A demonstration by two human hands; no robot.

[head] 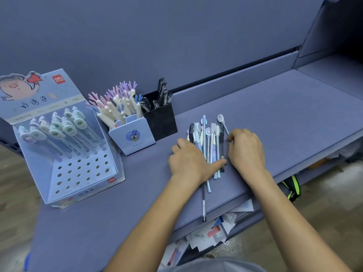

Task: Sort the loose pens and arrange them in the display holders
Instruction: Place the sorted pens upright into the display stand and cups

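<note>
A pile of loose pens (pixel 211 142) lies on the blue shelf (pixel 294 114), in pastel, grey and black. My left hand (pixel 188 160) lies over the pile's left side with its fingers curled and its thumb stretched across the barrels. My right hand (pixel 245 150) curls its fingers against the pile's right edge, beside a grey pen with a round top (pixel 221 118). One long thin pen (pixel 204 201) sticks out past the shelf's front edge. At the left stands the tiered display box (pixel 82 173) with pens in its back rows and empty holes in front.
A blue holder (pixel 133 136) full of antler-topped pens and a black holder (pixel 163 122) with dark pens stand behind the pile's left. Scattered papers (pixel 216 230) lie below the shelf. A black and green bag (pixel 292 187) sits at the lower right.
</note>
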